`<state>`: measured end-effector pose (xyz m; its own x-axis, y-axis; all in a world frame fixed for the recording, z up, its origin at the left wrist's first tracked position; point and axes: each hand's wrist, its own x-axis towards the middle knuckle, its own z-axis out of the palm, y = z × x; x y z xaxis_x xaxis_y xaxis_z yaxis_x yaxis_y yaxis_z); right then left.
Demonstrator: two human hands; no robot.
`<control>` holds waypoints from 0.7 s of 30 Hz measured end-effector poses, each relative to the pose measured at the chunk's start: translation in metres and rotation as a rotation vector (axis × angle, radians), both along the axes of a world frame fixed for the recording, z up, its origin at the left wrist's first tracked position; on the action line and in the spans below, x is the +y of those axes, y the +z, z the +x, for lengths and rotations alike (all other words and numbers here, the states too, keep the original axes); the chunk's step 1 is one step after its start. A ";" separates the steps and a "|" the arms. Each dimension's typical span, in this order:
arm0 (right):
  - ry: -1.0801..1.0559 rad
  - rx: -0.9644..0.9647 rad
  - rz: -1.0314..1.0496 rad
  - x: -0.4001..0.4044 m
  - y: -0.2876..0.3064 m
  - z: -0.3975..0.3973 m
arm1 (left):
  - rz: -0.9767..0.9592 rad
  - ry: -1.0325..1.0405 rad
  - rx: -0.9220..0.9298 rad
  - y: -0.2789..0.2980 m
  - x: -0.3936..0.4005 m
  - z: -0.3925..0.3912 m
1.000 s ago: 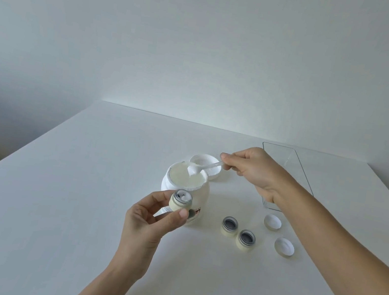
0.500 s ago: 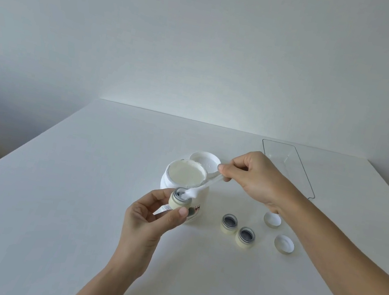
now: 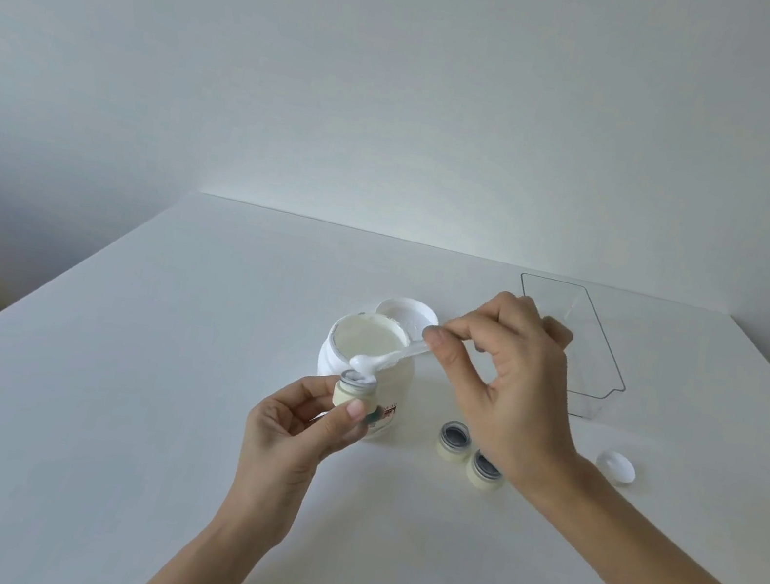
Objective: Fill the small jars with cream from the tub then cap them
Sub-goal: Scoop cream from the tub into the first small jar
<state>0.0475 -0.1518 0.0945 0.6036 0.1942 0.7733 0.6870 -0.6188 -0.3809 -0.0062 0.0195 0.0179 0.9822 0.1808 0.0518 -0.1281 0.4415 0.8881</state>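
Cream: white, thick, filling big white plastic tub (image 3: 367, 366), lid off, mid-table. Tub's white round lid (image 3: 407, 315) lying just behind at 1 o'clock, touching or nearly.

Small pale-yellow jar w/ grey-rimmed mouth (image 3: 356, 390) held up in front of tub, approx 6 o'clock of tub opening. Left hand (image 3: 296, 435) pinching jar body, thumb one side, fingers other; clamped firm, jar roughly upright.

Right hand (image 3: 505, 385) pinching handle end of small white plastic spatula (image 3: 386, 359) btwn thumb and forefinger, other fingers curled loose. Spatula blade loaded w/ cream blob, tip down on jar mouth, touching rim or just inside; can't tell which.

Two more pale-yellow jars, open, standing on table at 4 o'clock of tub: nearer-tub jar (image 3: 454, 439), second jar (image 3: 485, 471) partly hidden behind right wrist. Insides look dark, so prob. unfilled. One small white cap (image 3: 618, 468) further out at 3–4 o'clock; other caps not visible.

Clear plastic rectangular tray (image 3: 593, 380) at 2 o'clock, far right of white table (image 3: 97, 395).

Step in hand, as judged: filling first jar, cream being scraped off blade. Early in task; no jar capped yet.

Next move needs: wipe blade vs inner rim to shed blob, keep jar level and still, back to tub for more if short. Risk: cream smeared on rim threads, fouling cap.
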 end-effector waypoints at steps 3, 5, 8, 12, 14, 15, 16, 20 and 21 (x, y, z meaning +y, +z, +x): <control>-0.017 -0.210 -0.083 -0.003 -0.008 -0.001 | -0.006 -0.005 -0.003 0.000 0.000 0.000; -0.020 -0.342 -0.144 -0.006 -0.013 -0.002 | -0.017 -0.004 -0.001 0.001 0.000 -0.001; -0.032 -0.501 -0.236 -0.010 -0.018 -0.006 | -0.022 -0.003 -0.001 0.001 0.000 -0.001; -0.006 -0.563 -0.248 -0.017 -0.020 -0.010 | -0.014 -0.006 -0.004 0.002 -0.001 -0.001; 0.004 -0.560 -0.228 -0.021 -0.019 -0.012 | -0.009 -0.008 -0.006 0.001 -0.001 -0.002; 0.007 -0.558 -0.222 -0.022 -0.018 -0.012 | -0.010 -0.010 -0.008 0.001 -0.001 -0.002; 0.008 -0.557 -0.219 -0.024 -0.017 -0.013 | -0.010 -0.011 -0.009 0.001 -0.001 -0.002; 0.010 -0.520 -0.159 -0.028 -0.015 -0.015 | -0.011 -0.018 -0.016 0.002 -0.001 -0.002; 0.000 -0.488 -0.121 -0.028 -0.014 -0.014 | -0.014 -0.019 -0.018 0.002 -0.001 -0.002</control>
<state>0.0332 -0.1799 0.0807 0.1771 0.3003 0.9372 0.7673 -0.6385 0.0596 -0.0080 0.0187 0.0201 0.9843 0.1632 0.0670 -0.1355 0.4559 0.8797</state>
